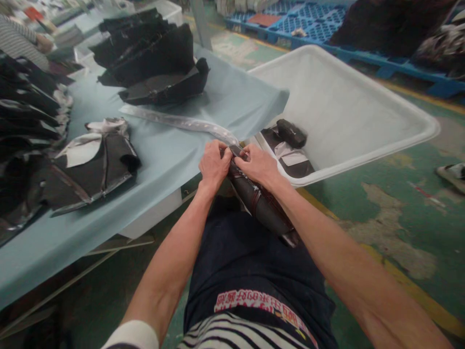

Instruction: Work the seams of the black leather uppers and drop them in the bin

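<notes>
A dark stitched cover piece (263,206), leather-like with reddish seams, hangs in front of my body, its upper end pinched between both hands. My left hand (215,162) grips that end from the left, fingers closed. Close beside it, my right hand (258,164) is closed on the same end from the right. A clear plastic strip (174,118) with pale spots runs across the blue tablecloth (170,160) to just behind my fingertips; whether it touches the cover I cannot tell.
Stacked black pieces (152,53) and another cover piece (94,160) lie on the table at left. A large white bin (363,106) holding dark pieces stands at right. Blue pallets (308,22) are behind it. A co-worker's striped sleeve (18,39) shows at upper left.
</notes>
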A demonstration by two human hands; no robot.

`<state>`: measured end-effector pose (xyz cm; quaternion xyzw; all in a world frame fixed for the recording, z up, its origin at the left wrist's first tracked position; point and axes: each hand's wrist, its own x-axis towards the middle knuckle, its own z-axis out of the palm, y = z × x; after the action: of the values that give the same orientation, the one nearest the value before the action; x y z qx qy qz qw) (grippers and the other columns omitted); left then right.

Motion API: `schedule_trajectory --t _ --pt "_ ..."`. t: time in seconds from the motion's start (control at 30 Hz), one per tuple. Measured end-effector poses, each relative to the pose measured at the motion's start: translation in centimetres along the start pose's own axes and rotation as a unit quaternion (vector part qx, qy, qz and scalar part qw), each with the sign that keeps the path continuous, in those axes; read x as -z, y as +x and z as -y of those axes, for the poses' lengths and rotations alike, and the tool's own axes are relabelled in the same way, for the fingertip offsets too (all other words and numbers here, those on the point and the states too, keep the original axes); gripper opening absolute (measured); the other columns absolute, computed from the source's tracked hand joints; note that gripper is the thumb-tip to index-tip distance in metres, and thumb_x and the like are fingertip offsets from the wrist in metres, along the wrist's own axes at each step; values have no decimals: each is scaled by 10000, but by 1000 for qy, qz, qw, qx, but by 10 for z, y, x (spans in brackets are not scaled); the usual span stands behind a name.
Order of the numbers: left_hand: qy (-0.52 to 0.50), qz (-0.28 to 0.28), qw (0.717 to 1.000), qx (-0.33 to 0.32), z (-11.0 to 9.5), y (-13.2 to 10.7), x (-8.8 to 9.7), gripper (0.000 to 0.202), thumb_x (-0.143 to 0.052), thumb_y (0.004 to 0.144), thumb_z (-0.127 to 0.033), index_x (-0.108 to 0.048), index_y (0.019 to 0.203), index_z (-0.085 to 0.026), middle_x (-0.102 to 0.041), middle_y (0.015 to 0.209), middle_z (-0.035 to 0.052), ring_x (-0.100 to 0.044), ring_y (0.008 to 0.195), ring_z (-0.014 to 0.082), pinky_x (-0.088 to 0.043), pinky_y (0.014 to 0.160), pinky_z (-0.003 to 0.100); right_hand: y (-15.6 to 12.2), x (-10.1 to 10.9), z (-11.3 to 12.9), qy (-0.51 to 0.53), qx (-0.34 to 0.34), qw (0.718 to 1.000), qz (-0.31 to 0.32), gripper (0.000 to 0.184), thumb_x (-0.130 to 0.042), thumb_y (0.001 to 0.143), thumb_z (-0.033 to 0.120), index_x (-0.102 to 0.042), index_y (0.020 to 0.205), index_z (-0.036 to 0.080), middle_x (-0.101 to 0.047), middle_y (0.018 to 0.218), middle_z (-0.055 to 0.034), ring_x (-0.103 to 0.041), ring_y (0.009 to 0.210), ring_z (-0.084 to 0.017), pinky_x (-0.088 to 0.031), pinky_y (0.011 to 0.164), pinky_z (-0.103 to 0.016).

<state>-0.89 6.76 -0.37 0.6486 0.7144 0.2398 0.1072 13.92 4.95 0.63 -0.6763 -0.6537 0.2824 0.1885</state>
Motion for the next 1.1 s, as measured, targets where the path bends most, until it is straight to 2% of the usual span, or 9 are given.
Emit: schedule_trajectory --t 0.17,0.37,0.53,0.7,0.83,0.93,1.0,1.1 --pt "5 0 1000 10 0 5 -1 69 -643 975 -323 -669 983 -259 -752 1131 55 -699 1026 249 -514 886 357 3 5 6 -16 -29 999 19 409 -564 973 511 -718 1237 240 -802 1210 -131 -735 1176 -368 -548 973 -453" --pt "2 -6 999 37 -3 15 -5 102 -677 933 -336 -641 883 -254 -755 1046 55 -685 955 261 -497 837 371 8 1 13 -43 -58 997 9 418 -544 1009 585 -742 1128 237 -797 1190 -148 -730 1167 -385 -550 999 -503" --pt "-30 -16 999 -5 10 16 -12 148 -624 999 -350 -631 897 -243 -735 1028 68 -672 938 255 -508 865 376 10 -4 11 -57 -50 997 -4 488 -500 1049 645 -754 1051 229 -787 1164 -149 -728 1168 -385 -545 997 -495" --pt "-55 -26 996 -59 22 13 -19 139 -559 1044 -304 -619 936 -241 -726 1076 85 -666 1006 256 -517 925 371 11 -4 14 -108 -32 994 -7 520 -471 1080 613 -769 1129 190 -793 1165 -195 -734 1181 -407 -543 981 -489" --pt "-60 -28 996 -65 24 13 -21 97 -535 1041 -253 -618 994 -243 -729 1121 93 -674 1046 260 -521 955 378 10 -5 21 -155 -36 987 -17 535 -416 1124 534 -750 1251 136 -779 1235 -234 -730 1216 -408 -544 993 -490" --pt "-68 -29 995 -67 23 13 -21 98 -533 1029 -224 -626 1055 -237 -742 1149 95 -684 1058 256 -525 960 377 7 -5 24 -173 -32 984 -21 507 -399 1138 482 -728 1300 133 -775 1258 -232 -733 1220 -395 -543 991 -478" --pt "-67 -27 995 -66 23 13 -20 105 -538 1024 -221 -635 1063 -229 -746 1156 100 -693 1054 261 -526 951 380 4 -5 24 -173 -27 984 -24 505 -391 1142 502 -715 1304 149 -784 1235 -212 -740 1204 -386 -543 982 -467" --pt "-68 -32 996 -56 22 12 -20 101 -550 1021 -223 -646 1053 -227 -751 1143 98 -702 1044 267 -525 943 380 2 -5 23 -165 -33 985 -26 568 -419 1113 640 -714 1259 177 -797 1166 -186 -753 1164 -380 -546 962 -452"
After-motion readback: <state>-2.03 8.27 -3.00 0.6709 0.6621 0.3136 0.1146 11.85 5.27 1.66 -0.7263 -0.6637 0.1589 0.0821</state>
